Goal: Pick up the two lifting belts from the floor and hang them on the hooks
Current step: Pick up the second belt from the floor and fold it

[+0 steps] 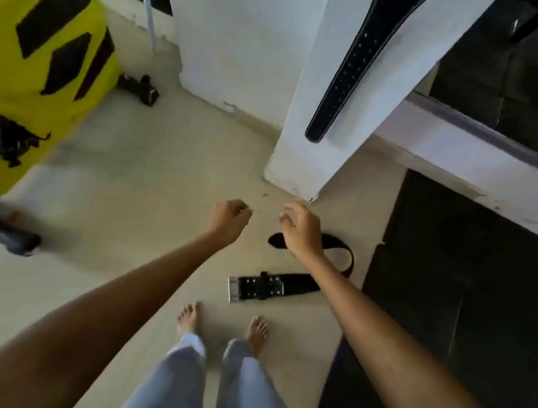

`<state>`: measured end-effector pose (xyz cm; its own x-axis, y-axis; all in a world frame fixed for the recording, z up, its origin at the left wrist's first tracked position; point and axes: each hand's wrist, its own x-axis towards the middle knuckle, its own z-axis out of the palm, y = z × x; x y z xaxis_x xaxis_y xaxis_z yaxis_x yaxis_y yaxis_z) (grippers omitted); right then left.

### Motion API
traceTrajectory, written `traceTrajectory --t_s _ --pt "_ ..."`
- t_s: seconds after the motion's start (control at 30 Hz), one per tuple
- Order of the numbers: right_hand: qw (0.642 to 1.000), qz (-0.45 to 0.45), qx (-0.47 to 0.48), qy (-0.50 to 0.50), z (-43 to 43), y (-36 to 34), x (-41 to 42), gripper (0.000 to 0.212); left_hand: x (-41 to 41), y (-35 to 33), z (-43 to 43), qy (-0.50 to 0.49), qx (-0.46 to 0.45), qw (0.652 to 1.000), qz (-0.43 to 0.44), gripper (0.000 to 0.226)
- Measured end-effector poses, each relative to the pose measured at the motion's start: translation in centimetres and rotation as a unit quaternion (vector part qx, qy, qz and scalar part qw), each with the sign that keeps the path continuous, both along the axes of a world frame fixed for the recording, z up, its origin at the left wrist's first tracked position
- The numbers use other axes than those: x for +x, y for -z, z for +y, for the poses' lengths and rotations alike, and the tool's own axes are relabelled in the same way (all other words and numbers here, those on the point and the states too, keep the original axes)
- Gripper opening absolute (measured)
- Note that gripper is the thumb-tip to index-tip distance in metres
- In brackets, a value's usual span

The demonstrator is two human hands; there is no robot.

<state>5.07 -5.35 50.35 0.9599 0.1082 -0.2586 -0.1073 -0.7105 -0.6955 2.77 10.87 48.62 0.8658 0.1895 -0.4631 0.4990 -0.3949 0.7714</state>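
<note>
One black lifting belt [352,67] with rows of punched holes hangs down the white pillar [304,160]; its upper end runs out of the frame, so no hook shows. A second black belt [269,287] with a silver buckle lies curled on the pale floor just ahead of my bare feet. My left hand [229,220] hovers above the floor, empty, with its fingers curled in loosely. My right hand [302,231] hangs over the curled far end of the floor belt, fingers apart and bent, holding nothing. Neither hand touches the belt.
A big yellow machine housing [27,66] with black panels fills the left, its dark foot [10,236] resting on the floor. A small black object [140,87] lies by the wall. Black rubber mats [461,300] cover the floor to the right, past a white ledge [473,163].
</note>
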Motion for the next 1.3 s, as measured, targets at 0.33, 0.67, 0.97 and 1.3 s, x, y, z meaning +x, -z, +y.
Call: traceTrajectory --t_s 0.33,0.67,0.97,1.3 --pt "0.991 0.13 -0.024 -0.004 2.6 17.7 -1.2 0.026 -4.0 15.9 -0.3 -0.055 -0.079 0.98 0.174 0.022" --pt "0.95 0.255 -0.136 -0.12 -2.9 44.7 -3.3 0.041 -10.0 40.3 -2.9 -0.092 -0.053 0.907 0.408 0.025" --pt "0.866 0.235 -0.219 -0.382 -4.9 64.3 -6.4 0.047 -7.8 62.6 -6.4 -0.175 -0.044 0.889 0.42 0.021" --pt "0.82 0.047 -0.347 -0.454 -1.6 73.9 -8.9 0.034 -5.2 72.1 -3.5 -0.248 -0.054 0.855 0.452 0.038"
